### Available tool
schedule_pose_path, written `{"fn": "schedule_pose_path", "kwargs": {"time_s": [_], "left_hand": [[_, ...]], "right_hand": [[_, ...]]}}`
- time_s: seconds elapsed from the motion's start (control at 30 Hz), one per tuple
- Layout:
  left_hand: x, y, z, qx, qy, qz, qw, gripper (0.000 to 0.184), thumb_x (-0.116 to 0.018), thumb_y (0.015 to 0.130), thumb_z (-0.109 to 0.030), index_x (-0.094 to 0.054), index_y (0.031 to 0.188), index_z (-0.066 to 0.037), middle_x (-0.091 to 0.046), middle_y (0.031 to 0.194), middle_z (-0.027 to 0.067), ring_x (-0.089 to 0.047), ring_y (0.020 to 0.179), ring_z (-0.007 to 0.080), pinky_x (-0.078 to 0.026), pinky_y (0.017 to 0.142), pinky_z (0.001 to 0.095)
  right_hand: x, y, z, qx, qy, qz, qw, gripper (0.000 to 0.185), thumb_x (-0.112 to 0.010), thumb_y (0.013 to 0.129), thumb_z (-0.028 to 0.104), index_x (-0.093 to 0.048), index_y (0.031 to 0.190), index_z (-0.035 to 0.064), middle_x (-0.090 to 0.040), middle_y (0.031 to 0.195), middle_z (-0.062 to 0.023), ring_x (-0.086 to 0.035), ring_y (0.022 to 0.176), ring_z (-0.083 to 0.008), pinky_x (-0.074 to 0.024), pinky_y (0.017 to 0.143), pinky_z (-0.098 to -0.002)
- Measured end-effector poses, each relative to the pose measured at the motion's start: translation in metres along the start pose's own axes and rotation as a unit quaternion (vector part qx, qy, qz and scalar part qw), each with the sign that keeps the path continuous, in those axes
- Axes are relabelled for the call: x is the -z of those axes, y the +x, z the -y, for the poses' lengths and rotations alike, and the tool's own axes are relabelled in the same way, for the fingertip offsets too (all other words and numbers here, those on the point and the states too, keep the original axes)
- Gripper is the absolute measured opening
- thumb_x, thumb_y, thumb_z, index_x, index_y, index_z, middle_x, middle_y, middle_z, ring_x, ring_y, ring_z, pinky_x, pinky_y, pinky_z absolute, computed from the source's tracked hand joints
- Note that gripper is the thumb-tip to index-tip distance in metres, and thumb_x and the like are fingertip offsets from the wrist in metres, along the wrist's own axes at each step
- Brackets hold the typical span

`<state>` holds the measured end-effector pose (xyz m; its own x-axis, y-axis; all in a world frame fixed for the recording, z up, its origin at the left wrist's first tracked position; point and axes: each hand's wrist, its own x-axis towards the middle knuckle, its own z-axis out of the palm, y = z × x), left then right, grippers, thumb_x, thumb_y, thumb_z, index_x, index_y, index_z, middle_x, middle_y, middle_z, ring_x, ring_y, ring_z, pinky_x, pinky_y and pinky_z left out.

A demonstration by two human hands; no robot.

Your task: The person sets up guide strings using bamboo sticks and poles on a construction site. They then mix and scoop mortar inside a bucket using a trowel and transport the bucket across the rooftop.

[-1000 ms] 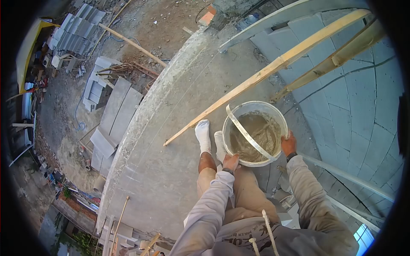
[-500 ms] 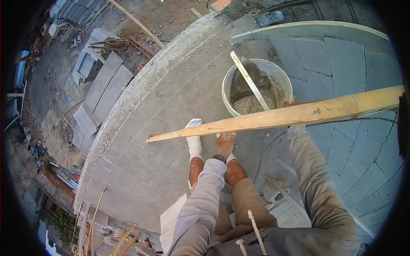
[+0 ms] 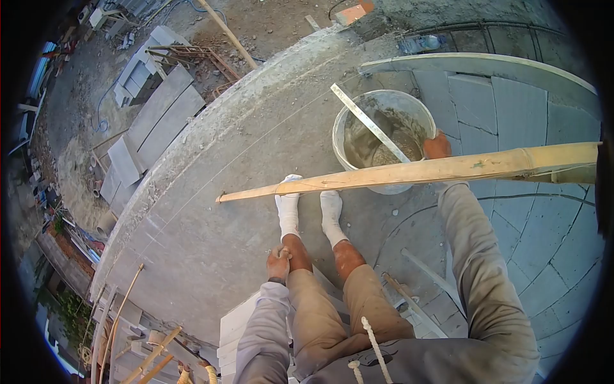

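A white bucket [image 3: 341, 148] holds wet grey mortar [image 3: 404, 142] and stands in front of my feet. My right hand [image 3: 438, 146] is closed on its right rim. A pale flat stick [image 3: 369, 121] leans across the bucket's mouth, its lower end at the mortar. Between me and the bucket, a split bamboo pole [image 3: 409, 173] crosses above my right wrist and hides part of the bucket's near side. My left hand [image 3: 279, 262] hangs beside my left shin, fingers curled, with nothing visible in it.
Grey blocks [image 3: 524, 109] pave the right side, with a dark cable [image 3: 416, 211] running across. The concrete slab ends at a curved rough edge [image 3: 211, 118] on the left, with lower ground beyond. A string line [image 3: 256, 142] crosses the slab. A plastic bottle [image 3: 422, 43] lies at the back.
My left hand has drawn back from near my right foot to beside my left shin. My right hand shows more fully on the bucket rim. The stick has swung to a flatter angle.
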<state>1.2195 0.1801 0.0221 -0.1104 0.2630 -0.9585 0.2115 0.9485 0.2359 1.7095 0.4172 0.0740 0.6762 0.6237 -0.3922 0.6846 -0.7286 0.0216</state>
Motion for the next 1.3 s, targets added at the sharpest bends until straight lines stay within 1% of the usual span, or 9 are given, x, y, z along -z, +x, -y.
{"fn": "schedule_pose_path", "kwargs": {"time_s": [0.23, 0.33, 0.67, 0.77, 0.83, 0.93, 1.0, 1.1, 1.3], "left_hand": [[0.004, 0.001, -0.006, -0.064, 0.171, -0.028, 0.983, 0.031, -0.056, 0.084, -0.025, -0.061, 0.107, -0.004, -0.065, 0.099, 0.0161, -0.062, 0.093, 0.0290, -0.046, 0.083, 0.0370], [-0.004, -0.011, -0.021, -0.060, 0.147, -0.025, 0.987, 0.030, -0.056, 0.085, -0.025, -0.061, 0.107, -0.005, -0.064, 0.103, 0.0171, -0.059, 0.101, 0.0318, -0.045, 0.087, 0.0387], [-0.016, -0.024, 0.014, -0.092, 0.053, -0.065, 0.992, 0.029, -0.054, 0.085, -0.022, -0.060, 0.108, -0.004, -0.063, 0.105, 0.0176, -0.060, 0.099, 0.0320, -0.045, 0.086, 0.0376], [-0.023, -0.037, 0.009, -0.100, 0.063, -0.090, 0.989, 0.029, -0.055, 0.086, -0.020, -0.060, 0.108, -0.003, -0.063, 0.105, 0.0170, -0.060, 0.099, 0.0288, -0.045, 0.087, 0.0358], [-0.030, -0.045, 0.012, -0.105, 0.057, -0.107, 0.987, 0.029, -0.056, 0.086, -0.018, -0.060, 0.108, -0.001, -0.064, 0.104, 0.0158, -0.060, 0.098, 0.0231, -0.046, 0.086, 0.0325], [-0.041, -0.051, 0.026, -0.138, -0.017, -0.129, 0.982, 0.028, -0.055, 0.086, -0.017, -0.060, 0.109, -0.001, -0.064, 0.104, 0.0153, -0.060, 0.098, 0.0235, -0.046, 0.086, 0.0326], [-0.042, -0.060, 0.025, -0.092, -0.016, -0.112, 0.989, 0.028, -0.055, 0.087, -0.017, -0.060, 0.109, -0.001, -0.064, 0.105, 0.0151, -0.060, 0.099, 0.0235, -0.045, 0.086, 0.0322], [-0.041, -0.061, 0.040, -0.067, -0.019, -0.100, 0.992, 0.030, -0.054, 0.087, -0.020, -0.059, 0.111, -0.003, -0.063, 0.108, 0.0162, -0.059, 0.102, 0.0270, -0.045, 0.089, 0.0343], [-0.034, -0.059, 0.049, -0.046, 0.023, -0.102, 0.993, 0.033, -0.054, 0.087, -0.023, -0.059, 0.112, -0.004, -0.062, 0.109, 0.0171, -0.059, 0.104, 0.0293, -0.045, 0.090, 0.0359]], "right_hand": [[-0.001, -0.007, 0.047, 0.009, -0.071, 0.012, 0.997, 0.037, -0.051, 0.074, 0.014, -0.054, 0.108, -0.0004, -0.060, 0.100, -0.0291, -0.058, 0.095, -0.0440, -0.0465, 0.083, -0.0477], [-0.009, -0.012, 0.064, 0.059, -0.092, 0.006, 0.994, 0.037, -0.052, 0.075, 0.014, -0.054, 0.108, -0.0007, -0.061, 0.096, -0.0305, -0.059, 0.092, -0.0446, -0.0473, 0.080, -0.0483], [-0.012, -0.027, 0.072, 0.087, -0.141, 0.006, 0.986, 0.042, -0.056, 0.076, 0.019, -0.052, 0.114, 0.0004, -0.058, 0.099, -0.0316, -0.061, 0.092, -0.0431, -0.0490, 0.079, -0.0486], [-0.025, -0.003, 0.036, 0.127, -0.111, 0.059, 0.984, 0.042, -0.060, 0.075, 0.024, -0.055, 0.110, 0.0023, -0.060, 0.099, -0.0297, -0.062, 0.093, -0.0391, -0.0487, 0.080, -0.0477], [-0.039, 0.010, 0.015, 0.188, -0.085, 0.009, 0.978, 0.040, -0.062, 0.073, 0.026, -0.057, 0.106, 0.0041, -0.064, 0.091, -0.0249, -0.063, 0.087, -0.0392, -0.0491, 0.076, -0.0467], [-0.050, 0.033, -0.017, 0.280, -0.034, -0.052, 0.958, 0.037, -0.061, 0.072, 0.023, -0.057, 0.104, 0.0042, -0.064, 0.082, -0.0220, -0.063, 0.077, -0.0425, -0.0498, 0.069, -0.0478], [-0.044, 0.040, -0.009, 0.279, -0.021, -0.044, 0.959, 0.036, -0.061, 0.072, 0.021, -0.058, 0.103, 0.0036, -0.065, 0.083, -0.0224, -0.062, 0.076, -0.0436, -0.0497, 0.070, -0.0488], [-0.013, 0.031, 0.039, 0.143, -0.145, 0.011, 0.979, 0.043, -0.060, 0.073, 0.022, -0.055, 0.109, 0.0002, -0.062, 0.094, -0.0300, -0.062, 0.088, -0.0420, -0.0493, 0.079, -0.0478], [-0.005, -0.016, 0.120, 0.214, -0.209, -0.080, 0.951, 0.036, -0.051, 0.077, 0.014, -0.052, 0.110, -0.0004, -0.060, 0.088, -0.0322, -0.060, 0.086, -0.0467, -0.0478, 0.078, -0.0515]]}}
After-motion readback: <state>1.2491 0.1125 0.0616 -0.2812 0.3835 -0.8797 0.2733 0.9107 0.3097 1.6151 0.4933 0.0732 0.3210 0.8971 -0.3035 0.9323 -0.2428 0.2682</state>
